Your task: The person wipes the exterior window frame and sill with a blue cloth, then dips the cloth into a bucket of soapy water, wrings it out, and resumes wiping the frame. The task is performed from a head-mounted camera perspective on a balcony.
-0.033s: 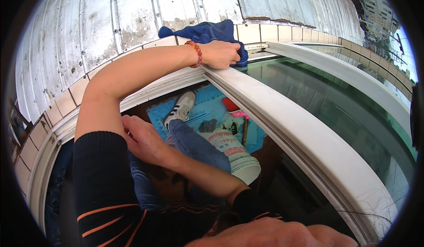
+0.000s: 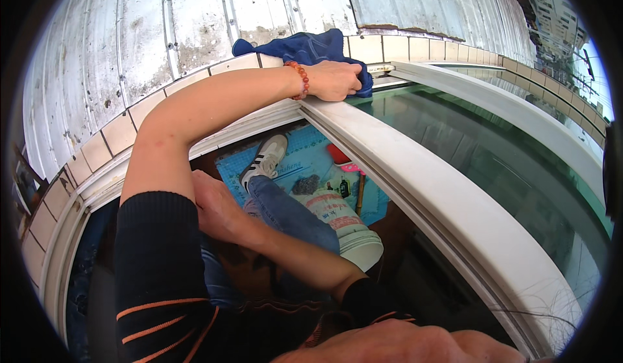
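My left hand (image 2: pixel 333 80) is closed on a dark blue cloth (image 2: pixel 310 46) at the far corner of the white window frame (image 2: pixel 448 184). Its wrist wears a band of orange-red beads (image 2: pixel 301 80). Most of the cloth lies bunched over the tiled ledge (image 2: pixel 232 66), and one end is under my fingers at the glass. My right hand (image 2: pixel 220 208) is lower down, beside my bent left arm. Its fingers are hidden behind that arm and its black sleeve, so I cannot see whether they grip anything.
Corrugated metal sheeting (image 2: pixel 195 19) rises beyond the ledge. Greenish glass panes (image 2: pixel 448 126) extend to the right. Through the opening show a blue mat (image 2: pixel 237 165), my shoe (image 2: pixel 266 158), a white bucket (image 2: pixel 363 249), a sack (image 2: pixel 334 208), a grey scouring pad (image 2: pixel 306 184) and a wooden handle (image 2: pixel 361 194).
My left hand has shifted slightly right along the frame, dragging the near end of the cloth with it. The left forearm and elbow have followed; my right hand has moved slightly right too.
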A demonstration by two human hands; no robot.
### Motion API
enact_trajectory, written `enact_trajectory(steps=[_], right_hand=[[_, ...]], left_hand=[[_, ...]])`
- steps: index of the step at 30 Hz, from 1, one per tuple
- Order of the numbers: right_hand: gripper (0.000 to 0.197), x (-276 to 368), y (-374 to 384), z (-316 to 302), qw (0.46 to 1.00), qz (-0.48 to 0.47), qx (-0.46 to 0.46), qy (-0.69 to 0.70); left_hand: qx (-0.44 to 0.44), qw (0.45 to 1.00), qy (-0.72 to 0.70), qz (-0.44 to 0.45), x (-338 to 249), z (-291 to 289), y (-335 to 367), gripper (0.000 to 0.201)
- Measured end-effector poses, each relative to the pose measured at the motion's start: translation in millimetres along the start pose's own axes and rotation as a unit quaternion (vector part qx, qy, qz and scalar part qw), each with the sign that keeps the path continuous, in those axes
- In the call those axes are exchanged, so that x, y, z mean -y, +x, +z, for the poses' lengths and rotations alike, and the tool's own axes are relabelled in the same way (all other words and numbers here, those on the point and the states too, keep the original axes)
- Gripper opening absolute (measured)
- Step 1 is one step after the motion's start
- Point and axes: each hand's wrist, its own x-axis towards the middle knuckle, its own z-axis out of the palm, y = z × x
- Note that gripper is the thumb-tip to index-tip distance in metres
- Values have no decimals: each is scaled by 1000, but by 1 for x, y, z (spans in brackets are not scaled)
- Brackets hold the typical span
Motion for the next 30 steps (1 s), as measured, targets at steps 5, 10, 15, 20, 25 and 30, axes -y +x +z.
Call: enact_trajectory(steps=[5, 10, 15, 20, 25, 30], right_hand=[[19, -34, -17, 19, 981, -19, -67, 180], [19, -36, -18, 11, 985, -47, -89, 143], [15, -8, -3, -6, 1000, 20, -17, 15], [13, -3, 2, -8, 999, 37, 23, 9], [22, -11, -6, -6, 995, -92, -28, 5], [22, -38, -22, -7, 990, -35, -60, 124]], left_hand=[[-94, 994, 59, 15, -1, 28, 85, 14], [-76, 996, 34, -41, 4, 31, 108, 25], [45, 997, -5, -57, 12, 5, 26, 12], [95, 988, 83, -87, -11, -33, -9, 15], [-106, 969, 216, 50, 17, 11, 63, 17], [36, 910, 413, 2, 10, 19, 113, 22]])
